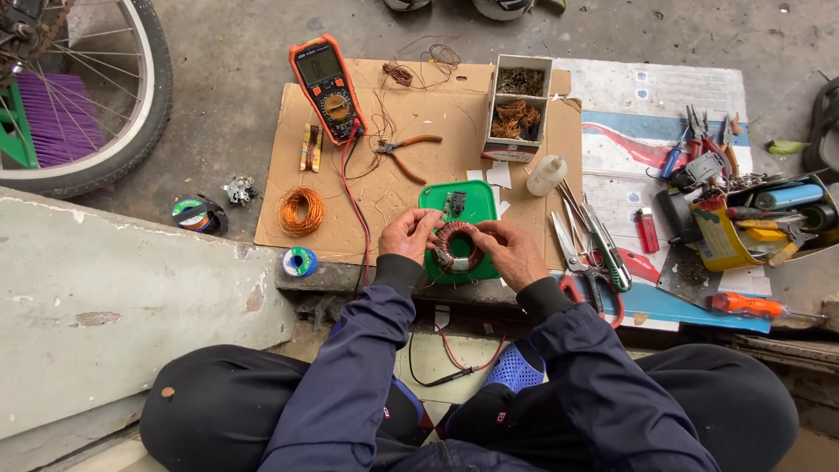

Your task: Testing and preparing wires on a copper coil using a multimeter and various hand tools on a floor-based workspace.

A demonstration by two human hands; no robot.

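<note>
Head camera, looking steeply down, close over lap and cardboard sheet [419, 166]

- Orange multimeter [327, 87] on brown cardboard [288, 205]
- Loose copper wire coil [300, 210]
- Orange-handled pliers [404, 152]
- White divided box [519, 107], apparently holding wire scraps
- Red lighter [648, 231]
- Bicycle wheel [131, 114]
</note>
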